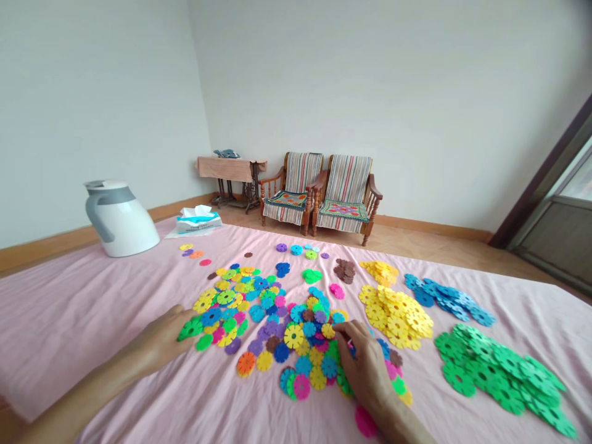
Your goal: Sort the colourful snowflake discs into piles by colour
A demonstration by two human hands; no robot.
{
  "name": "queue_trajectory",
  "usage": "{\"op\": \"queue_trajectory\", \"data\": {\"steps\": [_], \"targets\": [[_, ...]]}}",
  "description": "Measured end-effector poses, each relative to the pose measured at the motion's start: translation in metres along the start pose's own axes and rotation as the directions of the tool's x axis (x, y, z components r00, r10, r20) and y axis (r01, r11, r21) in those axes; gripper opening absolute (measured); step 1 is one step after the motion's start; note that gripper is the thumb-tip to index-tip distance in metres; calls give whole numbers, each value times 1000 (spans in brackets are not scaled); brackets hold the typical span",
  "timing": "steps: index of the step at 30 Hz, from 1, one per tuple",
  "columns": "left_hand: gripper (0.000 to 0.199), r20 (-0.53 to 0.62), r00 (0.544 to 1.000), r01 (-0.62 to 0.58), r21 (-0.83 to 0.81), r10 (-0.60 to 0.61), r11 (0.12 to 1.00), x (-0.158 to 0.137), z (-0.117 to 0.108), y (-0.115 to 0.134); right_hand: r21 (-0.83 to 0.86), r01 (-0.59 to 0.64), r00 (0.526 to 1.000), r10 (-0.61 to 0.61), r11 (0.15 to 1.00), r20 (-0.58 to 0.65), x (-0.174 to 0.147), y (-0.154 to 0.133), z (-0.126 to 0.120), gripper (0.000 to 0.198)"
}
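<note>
Mixed notched plastic discs, shaped like snowflakes or flowers, lie in a loose heap (266, 302) on the pink cloth. My left hand (169, 338) is at the heap's left edge, its fingers closed on green notched discs (189, 328). Over the right part of the heap, my right hand (365, 357) is curled, thumb and fingertips at a small yellow disc (328, 332). Beneath that palm, some discs are hidden. Sorted piles lie to the right: large yellow discs (398, 316), green discs (499, 367) and blue discs (451, 299).
Smaller groups sit farther back: brown discs (345, 271), small yellow discs (380, 271) and green discs (311, 276). A white and grey jug (127, 225) and a tissue box (198, 222) stand at the back left. Two wooden armchairs (345, 191) are beyond the table.
</note>
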State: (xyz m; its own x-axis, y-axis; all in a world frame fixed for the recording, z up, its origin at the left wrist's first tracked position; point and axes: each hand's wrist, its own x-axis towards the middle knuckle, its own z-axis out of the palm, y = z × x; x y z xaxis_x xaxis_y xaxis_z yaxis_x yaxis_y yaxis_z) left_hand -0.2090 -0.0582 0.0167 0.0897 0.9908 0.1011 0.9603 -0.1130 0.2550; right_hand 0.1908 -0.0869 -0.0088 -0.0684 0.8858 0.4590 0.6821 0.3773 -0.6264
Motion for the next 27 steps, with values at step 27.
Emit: {"op": "queue_trajectory", "data": {"steps": [27], "targets": [[14,-96,988,-126,-78,118,989,96,12,62,-30,17,1000,-17,999,0,0,1,-2,21]]}}
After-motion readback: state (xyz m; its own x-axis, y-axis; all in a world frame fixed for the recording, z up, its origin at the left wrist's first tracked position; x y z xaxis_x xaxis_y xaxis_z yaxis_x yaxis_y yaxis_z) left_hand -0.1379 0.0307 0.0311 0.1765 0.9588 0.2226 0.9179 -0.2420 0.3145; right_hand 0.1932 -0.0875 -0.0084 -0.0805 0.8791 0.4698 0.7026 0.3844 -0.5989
